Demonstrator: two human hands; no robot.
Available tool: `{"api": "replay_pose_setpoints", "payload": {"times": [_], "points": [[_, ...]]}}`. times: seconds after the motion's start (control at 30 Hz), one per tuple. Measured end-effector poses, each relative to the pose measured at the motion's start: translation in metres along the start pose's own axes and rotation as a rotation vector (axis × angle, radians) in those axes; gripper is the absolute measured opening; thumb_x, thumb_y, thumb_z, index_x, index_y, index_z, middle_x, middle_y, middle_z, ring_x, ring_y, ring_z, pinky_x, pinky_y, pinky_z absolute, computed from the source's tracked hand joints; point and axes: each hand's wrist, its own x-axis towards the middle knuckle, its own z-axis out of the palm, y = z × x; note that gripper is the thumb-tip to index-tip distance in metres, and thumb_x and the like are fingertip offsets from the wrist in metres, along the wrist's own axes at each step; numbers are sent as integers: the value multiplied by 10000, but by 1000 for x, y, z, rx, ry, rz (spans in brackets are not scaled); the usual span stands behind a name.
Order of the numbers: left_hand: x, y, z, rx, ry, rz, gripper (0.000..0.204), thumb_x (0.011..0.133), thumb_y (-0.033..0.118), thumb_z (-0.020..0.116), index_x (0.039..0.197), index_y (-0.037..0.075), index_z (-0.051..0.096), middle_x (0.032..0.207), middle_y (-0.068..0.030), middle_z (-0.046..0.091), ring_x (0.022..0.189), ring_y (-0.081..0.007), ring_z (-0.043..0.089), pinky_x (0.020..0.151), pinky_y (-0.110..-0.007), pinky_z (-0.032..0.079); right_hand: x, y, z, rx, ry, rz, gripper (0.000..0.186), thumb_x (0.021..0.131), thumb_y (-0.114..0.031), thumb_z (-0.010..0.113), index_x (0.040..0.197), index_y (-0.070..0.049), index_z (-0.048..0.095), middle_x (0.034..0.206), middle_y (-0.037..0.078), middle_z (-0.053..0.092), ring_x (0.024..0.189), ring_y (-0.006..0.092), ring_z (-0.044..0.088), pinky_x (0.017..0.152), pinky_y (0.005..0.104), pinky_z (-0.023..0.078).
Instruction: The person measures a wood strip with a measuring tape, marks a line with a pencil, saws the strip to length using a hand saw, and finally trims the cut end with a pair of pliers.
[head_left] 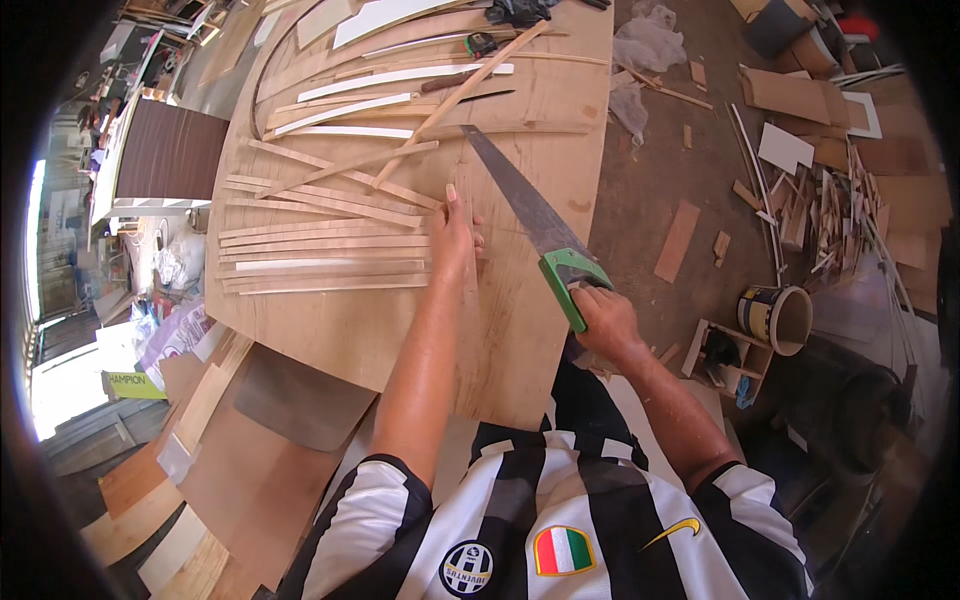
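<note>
My right hand [608, 325] is wrapped around the green handle [553, 292] of a handsaw. Its grey blade [515, 190] points away and to the left over the table. My left hand [455, 238] grips a thin wooden strip [468, 190], thumb on the near-left side and fingertips showing on the right. This strip runs roughly straight away from me, left of the saw and apart from the blade. Beside my left hand, several wooden strips [325, 242] lie side by side on the table. A few others [345, 170] cross each other behind them.
The plywood table [520, 350] also bears curved white-edged strips [400, 80], a long slanting batten [490, 80], a tape measure [480, 43] and a dark-handled tool [447, 82]. Right, the floor holds a bucket [775, 318], a wooden box [725, 360] and offcuts [678, 240]. Boards [270, 440] lean at lower left.
</note>
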Motion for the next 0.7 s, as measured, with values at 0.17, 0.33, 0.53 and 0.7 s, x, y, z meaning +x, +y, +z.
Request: {"api": "replay_pose_setpoints", "payload": {"times": [0.17,0.33,0.53,0.7], "points": [[6,-19,0,-305,32,-13,522,1091,564,501,1109,53,605,816,-21,558,623,-143,570,562,-355,519,2,-8,11,100,31,177,201,874,-110,727,1060,-68,663,950,162,713,869,390,718,733,473,573],[34,-40,13,-713,109,101,465,1107,510,496,1079,53,575,861,-60,558,727,-233,612,731,-418,580,-9,-8,16,180,179,403,171,938,-126,753,1070,-51,676,886,213,695,818,421,706,714,440,560],[54,-46,44,-860,381,-127,525,1072,568,538,1220,66,494,1050,-69,553,796,-220,609,767,-382,581,-28,10,7,228,326,587,177,933,-143,748,1082,-77,680,899,219,695,853,456,688,697,471,541],[49,-32,68,-866,397,-131,478,1070,559,555,1220,113,471,997,-91,532,836,-233,543,868,-433,542,-42,17,-8,252,395,677,156,951,-144,751,1066,-67,678,886,203,699,838,429,705,700,429,548]]}}
